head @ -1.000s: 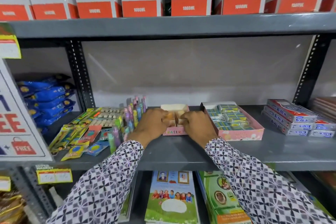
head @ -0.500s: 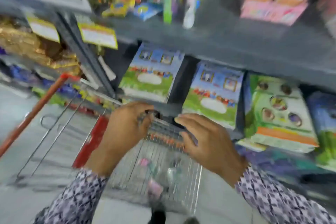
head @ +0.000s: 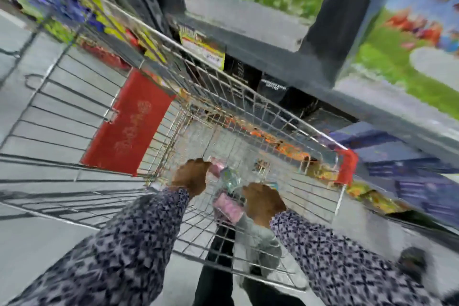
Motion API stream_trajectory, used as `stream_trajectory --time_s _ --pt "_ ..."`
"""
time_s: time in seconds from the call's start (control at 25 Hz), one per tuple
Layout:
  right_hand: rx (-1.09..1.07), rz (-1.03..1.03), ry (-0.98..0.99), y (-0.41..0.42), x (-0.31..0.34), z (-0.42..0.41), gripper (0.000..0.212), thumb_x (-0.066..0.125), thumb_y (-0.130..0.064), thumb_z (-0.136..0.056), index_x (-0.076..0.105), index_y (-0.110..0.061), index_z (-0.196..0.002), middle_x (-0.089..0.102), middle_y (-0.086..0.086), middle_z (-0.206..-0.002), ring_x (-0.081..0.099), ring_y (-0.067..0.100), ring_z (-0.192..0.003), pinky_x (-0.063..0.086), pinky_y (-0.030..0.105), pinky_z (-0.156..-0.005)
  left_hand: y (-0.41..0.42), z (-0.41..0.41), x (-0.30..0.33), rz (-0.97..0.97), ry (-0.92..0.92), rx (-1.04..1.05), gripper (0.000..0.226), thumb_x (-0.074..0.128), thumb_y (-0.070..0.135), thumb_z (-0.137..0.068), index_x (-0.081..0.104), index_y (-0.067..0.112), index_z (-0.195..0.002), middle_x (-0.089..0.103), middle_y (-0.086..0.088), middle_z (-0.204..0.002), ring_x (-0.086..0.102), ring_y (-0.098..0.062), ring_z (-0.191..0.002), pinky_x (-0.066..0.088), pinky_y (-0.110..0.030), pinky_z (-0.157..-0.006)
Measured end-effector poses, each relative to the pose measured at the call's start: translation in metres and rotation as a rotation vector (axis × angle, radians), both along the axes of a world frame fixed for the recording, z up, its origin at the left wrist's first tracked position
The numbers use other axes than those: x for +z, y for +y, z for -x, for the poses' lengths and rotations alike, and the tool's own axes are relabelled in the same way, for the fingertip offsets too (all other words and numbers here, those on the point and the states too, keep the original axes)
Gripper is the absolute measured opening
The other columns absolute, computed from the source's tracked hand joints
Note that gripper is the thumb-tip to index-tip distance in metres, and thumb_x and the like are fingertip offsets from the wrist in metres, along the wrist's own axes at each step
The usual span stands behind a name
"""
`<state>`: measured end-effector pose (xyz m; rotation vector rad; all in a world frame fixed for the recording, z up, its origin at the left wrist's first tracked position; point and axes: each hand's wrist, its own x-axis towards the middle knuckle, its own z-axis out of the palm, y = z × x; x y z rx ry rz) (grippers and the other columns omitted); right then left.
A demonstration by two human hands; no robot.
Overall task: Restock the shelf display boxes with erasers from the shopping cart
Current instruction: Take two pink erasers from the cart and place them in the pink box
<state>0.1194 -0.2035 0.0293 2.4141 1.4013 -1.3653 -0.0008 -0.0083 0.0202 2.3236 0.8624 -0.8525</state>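
I look down into a wire shopping cart (head: 248, 97) with a red child-seat flap (head: 126, 122). Both my hands are deep inside its basket. My left hand (head: 192, 176) is curled beside a pink eraser pack (head: 216, 169). My right hand (head: 263, 202) lies against another pink pack (head: 227, 207), and a pale bluish-green pack (head: 229, 179) sits between the two hands. The picture is blurred, so the fingers' hold on any pack cannot be made out. The shelf display boxes are out of view.
The grey lower shelf (head: 273, 57) with colourful book covers (head: 407, 40) runs along the cart's far side. A yellow price tag (head: 206, 49) hangs on its edge. Grey floor (head: 29, 243) lies to the left, and my dark legs show under the basket.
My view has swung from the upper shelf's pink box down to the cart. Both hands left the box and dropped over the cart's rim to the packs at the bottom.
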Motion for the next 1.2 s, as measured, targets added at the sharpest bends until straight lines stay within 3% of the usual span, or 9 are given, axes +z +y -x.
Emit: stream_trajectory --time_s 0.16,0.32,0.48,0.64,0.72,0.84,0.96,1.08,1.2 --pt "-0.096 0.055 -0.001 0.022 -0.066 0.050 0.041 0.064 -0.041 -0.091 0.060 -0.014 -0.122 0.068 0.016 -0.118 0.069 0.038 -0.104 0.057 0.043 -0.084 0.006 -0.005 -0.073 -0.064 -0.067 -0.262 0.070 0.063 0.002 -0.085 0.048 0.019 -0.151 0.042 -0.016 -0.161 0.045 -0.039 -0.143 0.048 -0.053 -0.111" --pt "-0.039 -0.010 -0.124 0.028 -0.096 0.075 0.057 0.071 -0.038 -0.081 0.051 -0.010 -0.126 0.070 0.013 -0.116 0.071 0.035 -0.095 0.058 0.042 -0.075 0.012 -0.011 -0.090 -0.139 -0.153 -0.421 0.034 0.071 0.017 -0.088 0.063 0.014 -0.121 0.060 -0.018 -0.131 0.062 -0.036 -0.116 0.063 -0.050 -0.084" --pt "-0.058 -0.025 -0.192 0.019 -0.091 0.064 0.060 0.066 -0.048 -0.078 0.052 -0.012 -0.124 0.068 0.010 -0.111 0.070 0.030 -0.089 0.059 0.039 -0.066 0.038 -0.006 -0.079 -0.127 -0.155 -0.327 0.044 0.063 0.004 -0.091 0.064 0.016 -0.134 0.048 -0.017 -0.153 0.052 -0.034 -0.135 0.057 -0.049 -0.102" --pt "-0.332 -0.091 -0.222 0.039 -0.084 0.019 0.065 0.049 -0.061 -0.078 0.052 -0.015 -0.124 0.060 0.003 -0.110 0.066 0.022 -0.085 0.061 0.037 -0.066 0.057 -0.028 -0.079 -0.120 -0.247 -0.332 0.043 0.060 0.002 -0.095 0.062 0.012 -0.137 0.042 -0.020 -0.158 0.050 -0.038 -0.139 0.054 -0.047 -0.106" --pt "-0.450 -0.148 -0.282 0.051 -0.086 -0.013 0.063 0.063 -0.059 -0.081 0.052 -0.013 -0.123 0.062 0.003 -0.108 0.065 0.020 -0.080 0.060 0.032 -0.061 0.056 -0.041 -0.082 -0.089 -0.314 -0.357 0.040 0.050 0.012 -0.099 0.063 0.009 -0.137 0.041 -0.021 -0.161 0.047 -0.040 -0.143 0.052 -0.047 -0.109" --pt "-0.532 -0.164 -0.241 0.051 -0.092 -0.047 0.062 0.074 -0.051 -0.083 0.051 -0.010 -0.123 0.066 0.010 -0.113 0.068 0.026 -0.085 0.060 0.034 -0.067 0.050 -0.039 -0.088 0.003 -0.308 -0.270 0.062 0.040 0.013 -0.094 0.046 0.012 -0.155 0.028 -0.019 -0.170 0.030 -0.037 -0.155 0.035 -0.052 -0.124" --pt "-0.427 -0.204 -0.190 0.037 -0.095 -0.053 0.076 0.079 -0.049 -0.080 0.046 -0.012 -0.137 0.057 0.014 -0.131 0.065 0.027 -0.101 0.060 0.034 -0.070 0.039 -0.019 -0.099 0.057 -0.294 -0.014 0.095 0.071 0.014 -0.082 0.024 0.016 -0.164 0.023 -0.019 -0.172 0.023 -0.039 -0.157 0.032 -0.059 -0.125" --pt "-0.151 -0.244 -0.164 0.028 -0.092 -0.053 0.095 0.079 -0.045 -0.074 0.034 -0.016 -0.153 0.031 0.013 -0.161 0.048 0.026 -0.129 0.058 0.043 -0.088 0.027 -0.009 -0.109 0.094 -0.251 0.075 0.121 0.081 0.046 -0.077 0.003 0.020 -0.166 0.010 -0.015 -0.175 0.016 -0.037 -0.159 0.019 -0.054 -0.128" --pt "0.090 -0.297 -0.266 0.023 -0.104 -0.052 0.075 0.064 -0.017 -0.086 0.034 -0.014 -0.154 0.028 0.010 -0.165 0.046 0.030 -0.134 0.057 0.052 -0.092 0.025 -0.020 -0.118 -0.028 -0.308 0.050 0.112 0.085 0.051 -0.073 0.024 0.011 -0.158 0.041 -0.018 -0.157 0.044 -0.035 -0.142 0.039 -0.048 -0.120"
